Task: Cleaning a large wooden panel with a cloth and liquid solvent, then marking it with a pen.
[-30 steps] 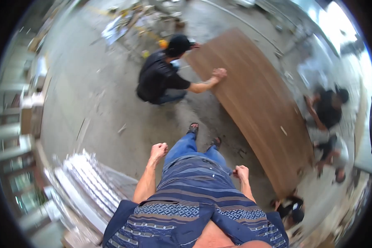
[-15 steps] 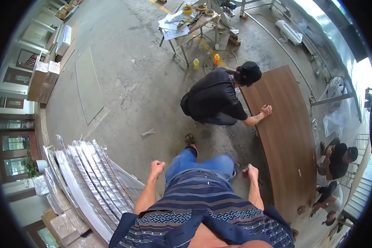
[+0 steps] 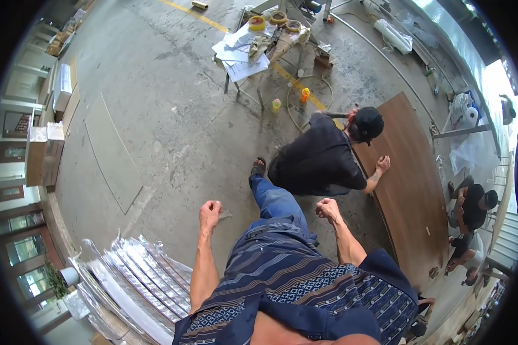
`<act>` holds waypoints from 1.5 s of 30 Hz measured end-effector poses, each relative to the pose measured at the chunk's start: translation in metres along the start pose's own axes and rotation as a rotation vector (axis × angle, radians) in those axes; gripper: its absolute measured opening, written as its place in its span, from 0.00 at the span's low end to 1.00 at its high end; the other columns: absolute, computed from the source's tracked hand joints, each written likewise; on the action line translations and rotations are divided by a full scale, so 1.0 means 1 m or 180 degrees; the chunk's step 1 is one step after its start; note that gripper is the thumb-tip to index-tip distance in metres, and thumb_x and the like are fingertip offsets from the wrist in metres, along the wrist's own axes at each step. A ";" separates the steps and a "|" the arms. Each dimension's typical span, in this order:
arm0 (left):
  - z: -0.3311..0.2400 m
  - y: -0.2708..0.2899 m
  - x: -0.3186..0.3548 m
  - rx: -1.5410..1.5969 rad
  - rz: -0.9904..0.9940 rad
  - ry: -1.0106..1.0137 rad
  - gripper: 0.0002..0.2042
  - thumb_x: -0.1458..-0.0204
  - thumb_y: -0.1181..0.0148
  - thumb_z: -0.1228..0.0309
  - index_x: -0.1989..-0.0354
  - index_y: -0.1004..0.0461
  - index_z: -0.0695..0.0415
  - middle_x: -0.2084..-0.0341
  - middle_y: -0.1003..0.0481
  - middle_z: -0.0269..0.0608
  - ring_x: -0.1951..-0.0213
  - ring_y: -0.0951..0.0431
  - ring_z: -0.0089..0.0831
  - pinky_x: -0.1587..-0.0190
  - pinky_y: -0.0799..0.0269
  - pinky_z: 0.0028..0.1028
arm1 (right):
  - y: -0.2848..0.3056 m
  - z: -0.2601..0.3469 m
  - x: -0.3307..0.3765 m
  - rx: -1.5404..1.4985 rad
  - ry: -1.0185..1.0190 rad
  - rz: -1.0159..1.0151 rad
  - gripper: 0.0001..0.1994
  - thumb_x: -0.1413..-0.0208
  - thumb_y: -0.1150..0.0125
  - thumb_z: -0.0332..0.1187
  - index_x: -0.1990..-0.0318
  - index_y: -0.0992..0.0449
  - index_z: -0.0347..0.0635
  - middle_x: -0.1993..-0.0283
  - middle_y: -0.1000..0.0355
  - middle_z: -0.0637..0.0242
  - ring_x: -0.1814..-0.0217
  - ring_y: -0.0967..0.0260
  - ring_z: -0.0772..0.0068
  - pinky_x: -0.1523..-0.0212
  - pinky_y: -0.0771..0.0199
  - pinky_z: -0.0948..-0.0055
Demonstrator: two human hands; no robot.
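Observation:
Both of my arms reach forward in front of my body, clear of any object. My left hand [image 3: 210, 213] is curled into a loose fist over the concrete floor, with nothing visible in it. Curled the same way, my right hand [image 3: 327, 209] hangs in the air behind a crouching person in dark clothes and a black cap [image 3: 322, 155]. That person rests one hand flat on a long brown wood-grain panel [image 3: 411, 195] to my right and holds the other up near the head. My hands touch neither the person nor the panel.
Foil-wrapped panels [image 3: 147, 276] are stacked at my near left. A thin flat sheet [image 3: 114, 152] lies on the floor farther left. Ahead stands a work table with papers [image 3: 242, 60] and tape rolls [image 3: 257, 23]; two small bottles [image 3: 304, 95] stand near it. More people [image 3: 472, 207] work beyond the panel.
I have stepped forward, one foot now ahead. My right hand has swung forward and up, and my left hand has risen slightly. The crouching person has raised one hand to the head.

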State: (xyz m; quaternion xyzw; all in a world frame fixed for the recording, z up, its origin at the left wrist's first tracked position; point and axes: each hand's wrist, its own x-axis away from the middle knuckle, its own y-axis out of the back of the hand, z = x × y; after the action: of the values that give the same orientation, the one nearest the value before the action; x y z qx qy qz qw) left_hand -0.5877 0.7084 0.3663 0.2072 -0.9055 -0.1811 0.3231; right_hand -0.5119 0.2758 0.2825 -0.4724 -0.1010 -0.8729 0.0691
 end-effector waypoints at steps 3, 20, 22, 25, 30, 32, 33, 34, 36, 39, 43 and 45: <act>0.002 0.029 -0.030 -0.0135 0.0196 0.0424 0.14 0.45 0.41 0.62 0.72 0.25 0.63 0.79 0.25 0.34 0.75 0.27 0.21 0.71 0.31 0.24 | -0.032 0.038 -0.029 0.0066 0.0223 -0.0245 0.06 0.48 0.43 0.31 0.72 0.27 0.38 0.78 0.27 0.65 0.81 0.32 0.76 0.80 0.31 0.76; -0.168 -0.008 -0.295 -0.1021 0.0878 -0.0466 0.18 0.52 0.41 0.58 0.80 0.26 0.64 0.85 0.26 0.42 0.80 0.28 0.27 0.74 0.32 0.31 | -0.056 0.125 0.008 -0.0789 -0.0284 -0.1408 0.12 0.44 0.44 0.34 0.76 0.29 0.36 0.80 0.29 0.62 0.80 0.30 0.72 0.77 0.27 0.75; -0.197 -0.043 -0.327 -0.1014 0.0969 -0.0706 0.18 0.52 0.42 0.58 0.78 0.25 0.64 0.84 0.25 0.45 0.79 0.27 0.31 0.72 0.31 0.33 | -0.063 0.117 0.021 -0.0904 -0.0302 -0.1611 0.13 0.43 0.46 0.34 0.77 0.30 0.36 0.80 0.29 0.60 0.80 0.29 0.70 0.77 0.26 0.72; -0.257 -0.100 -0.366 -0.1024 0.0964 -0.1510 0.16 0.52 0.43 0.59 0.75 0.24 0.63 0.80 0.24 0.51 0.75 0.23 0.43 0.68 0.29 0.37 | -0.073 0.115 0.031 -0.0908 -0.0631 -0.1614 0.16 0.40 0.46 0.37 0.76 0.30 0.35 0.80 0.29 0.60 0.80 0.29 0.70 0.77 0.25 0.70; -0.373 -0.201 -0.444 -0.1164 0.1158 -0.2061 0.15 0.51 0.46 0.61 0.70 0.22 0.61 0.72 0.23 0.57 0.64 0.22 0.51 0.61 0.28 0.43 | -0.092 0.161 0.053 -0.0859 -0.0936 -0.1551 0.16 0.38 0.49 0.38 0.73 0.28 0.37 0.77 0.26 0.62 0.75 0.27 0.72 0.74 0.26 0.73; -0.413 -0.245 -0.475 -0.1277 0.1088 -0.2368 0.14 0.50 0.47 0.61 0.69 0.21 0.60 0.67 0.23 0.56 0.60 0.23 0.52 0.57 0.28 0.43 | -0.099 0.173 0.064 -0.0921 -0.0972 -0.1584 0.15 0.38 0.49 0.39 0.72 0.27 0.37 0.75 0.26 0.62 0.74 0.26 0.72 0.73 0.26 0.74; -0.425 -0.266 -0.491 -0.1318 0.0947 -0.2581 0.14 0.50 0.48 0.62 0.69 0.21 0.59 0.65 0.23 0.55 0.58 0.24 0.51 0.54 0.29 0.43 | -0.103 0.177 0.069 -0.0964 -0.1039 -0.1618 0.15 0.38 0.49 0.38 0.71 0.27 0.37 0.75 0.25 0.62 0.74 0.26 0.72 0.72 0.26 0.74; -0.438 -0.286 -0.506 -0.1323 0.0979 -0.2728 0.14 0.50 0.48 0.62 0.68 0.21 0.58 0.63 0.23 0.54 0.57 0.24 0.51 0.53 0.29 0.42 | -0.106 0.181 0.072 -0.1021 -0.1115 -0.1666 0.14 0.38 0.49 0.38 0.70 0.26 0.37 0.74 0.25 0.62 0.73 0.26 0.73 0.71 0.26 0.75; -0.457 -0.316 -0.542 -0.1450 0.0994 -0.3127 0.14 0.50 0.48 0.62 0.68 0.20 0.57 0.62 0.23 0.52 0.57 0.25 0.50 0.52 0.29 0.43 | -0.116 0.191 0.080 -0.1096 -0.1162 -0.1665 0.14 0.38 0.48 0.38 0.70 0.26 0.36 0.73 0.25 0.62 0.73 0.26 0.73 0.71 0.26 0.75; -0.472 -0.349 -0.585 -0.2211 0.0942 -0.3368 0.12 0.52 0.46 0.62 0.68 0.19 0.55 0.63 0.22 0.51 0.57 0.24 0.48 0.53 0.29 0.43 | -0.130 0.196 0.082 -0.1277 -0.1263 -0.1701 0.12 0.39 0.46 0.36 0.70 0.26 0.36 0.74 0.25 0.64 0.73 0.28 0.76 0.71 0.28 0.77; -0.491 -0.372 -0.605 -0.2727 0.1193 -0.2781 0.13 0.56 0.42 0.60 0.68 0.18 0.53 0.63 0.21 0.49 0.59 0.22 0.49 0.56 0.26 0.43 | -0.153 0.205 0.099 -0.1573 -0.1427 -0.1761 0.10 0.40 0.45 0.34 0.69 0.26 0.36 0.74 0.25 0.66 0.74 0.30 0.79 0.72 0.31 0.80; -0.494 -0.372 -0.611 -0.2832 0.1299 -0.2841 0.13 0.56 0.43 0.60 0.69 0.18 0.54 0.64 0.21 0.49 0.60 0.21 0.49 0.55 0.26 0.42 | -0.159 0.206 0.098 -0.1729 -0.1557 -0.1718 0.09 0.40 0.45 0.33 0.69 0.26 0.36 0.74 0.26 0.66 0.75 0.31 0.80 0.72 0.31 0.80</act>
State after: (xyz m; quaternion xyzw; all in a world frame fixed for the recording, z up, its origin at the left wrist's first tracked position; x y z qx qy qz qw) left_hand 0.2654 0.5980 0.2409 -0.2167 -0.8123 -0.5415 -0.0004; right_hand -0.4328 0.4775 0.4568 -0.6225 -0.0013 -0.7173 -0.3131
